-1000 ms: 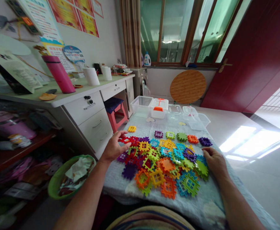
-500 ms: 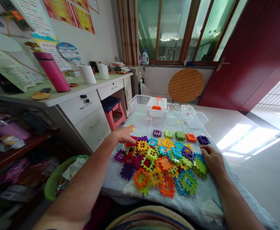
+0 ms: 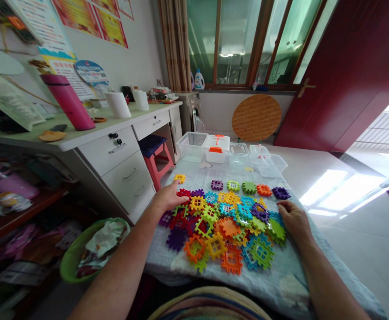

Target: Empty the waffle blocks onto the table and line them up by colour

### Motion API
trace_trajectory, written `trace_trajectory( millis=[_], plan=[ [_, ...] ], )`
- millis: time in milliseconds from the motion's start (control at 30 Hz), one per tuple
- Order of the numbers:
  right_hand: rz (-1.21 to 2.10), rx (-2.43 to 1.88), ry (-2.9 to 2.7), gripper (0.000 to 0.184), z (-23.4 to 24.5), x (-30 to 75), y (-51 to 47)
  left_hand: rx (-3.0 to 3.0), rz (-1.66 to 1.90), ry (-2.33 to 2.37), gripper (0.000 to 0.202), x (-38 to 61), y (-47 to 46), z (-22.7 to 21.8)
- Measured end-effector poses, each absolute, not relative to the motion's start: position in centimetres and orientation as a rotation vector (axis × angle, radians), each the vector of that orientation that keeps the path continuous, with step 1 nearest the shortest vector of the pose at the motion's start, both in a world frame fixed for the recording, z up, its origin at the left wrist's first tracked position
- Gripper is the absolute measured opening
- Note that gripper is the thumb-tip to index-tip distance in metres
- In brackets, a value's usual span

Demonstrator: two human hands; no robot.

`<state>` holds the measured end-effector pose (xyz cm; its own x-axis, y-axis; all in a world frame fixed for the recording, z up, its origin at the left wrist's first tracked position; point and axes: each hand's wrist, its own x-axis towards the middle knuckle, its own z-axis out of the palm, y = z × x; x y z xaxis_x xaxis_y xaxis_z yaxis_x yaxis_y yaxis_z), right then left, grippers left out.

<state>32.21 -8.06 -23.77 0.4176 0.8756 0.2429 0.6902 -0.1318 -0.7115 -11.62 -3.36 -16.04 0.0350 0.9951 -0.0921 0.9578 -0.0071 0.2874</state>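
Indoors, cloth-covered table (image 3: 194,175), plastic tiles (image 3: 226,226), white desk (image 3: 114,151), red door (image 3: 347,75)

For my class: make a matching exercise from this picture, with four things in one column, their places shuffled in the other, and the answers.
1. pink flask
2. red stool
3. green basket
4. left hand

A. on the floor beside the table
B. at the left edge of the tile pile
C. on top of the desk
D. under the desk

Pairs: 1-C, 2-D, 3-A, 4-B.
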Motion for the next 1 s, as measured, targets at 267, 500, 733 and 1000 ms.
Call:
trace_trajectory(
  millis=[267,500,733,1000],
  plan=[
    [0.307,-1.899,-1.339,0.041,-23.6,32.1,-8.1,2.035,0.277,2.163,0.066,-10.3,-4.3,-16.3],
    [0.315,-1.908,-1.336,0.042,-24.0,32.4,-7.9,1.996,0.348,2.171,0.058,-11.7,-4.7,-16.2],
    [0.31,-1.901,-1.344,0.041,-24.1,32.5,-7.9,1.998,0.226,2.173,0.07,-10.8,-5.0,-17.0],
    [0.314,-1.892,-1.336,0.041,-23.9,32.4,-8.0,2.015,0.478,2.14,0.07,-9.9,-5.1,-17.5]
  ],
)
